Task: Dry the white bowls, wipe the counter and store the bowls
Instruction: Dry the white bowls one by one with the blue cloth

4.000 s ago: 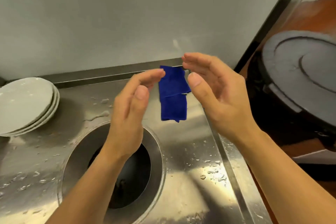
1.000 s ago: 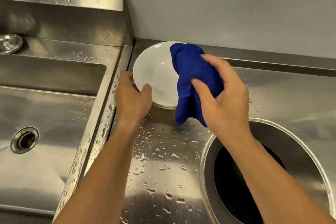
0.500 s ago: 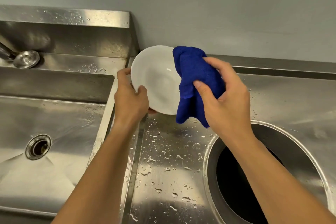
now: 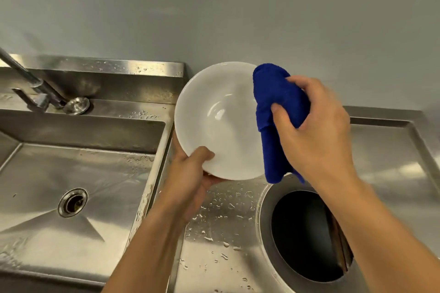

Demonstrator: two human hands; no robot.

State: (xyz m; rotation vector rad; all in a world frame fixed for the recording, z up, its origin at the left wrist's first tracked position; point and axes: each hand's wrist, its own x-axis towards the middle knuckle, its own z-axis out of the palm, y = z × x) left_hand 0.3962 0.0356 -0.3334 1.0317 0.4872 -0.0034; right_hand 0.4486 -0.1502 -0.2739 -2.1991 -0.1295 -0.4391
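Nearest to the camera, the wet steel desk (image 4: 221, 240) is seen, with water drops on it in front of the white bowl (image 4: 221, 123). A round dark opening (image 4: 307, 235) is cut into the desk, below and to the right of the bowl. The bowl is held up above the desk, tilted so that its inside faces the camera. Its lower left rim is pinched by the left hand (image 4: 190, 181): the thumb lies on the inside and the other fingers are hidden behind the bowl. At the right rim of the bowl, a blue cloth (image 4: 276, 121) is bunched in the closed grip of the right hand (image 4: 316, 131) and is pressed against the rim; one end of it hangs down below the bowl. To the left of the bowl the sink basin (image 4: 78, 173) with its drain (image 4: 72, 202) is seen. Behind the basin, further left of the bowl, a faucet (image 4: 33, 83) stands. A grey wall (image 4: 214, 7) is behind the bowl.
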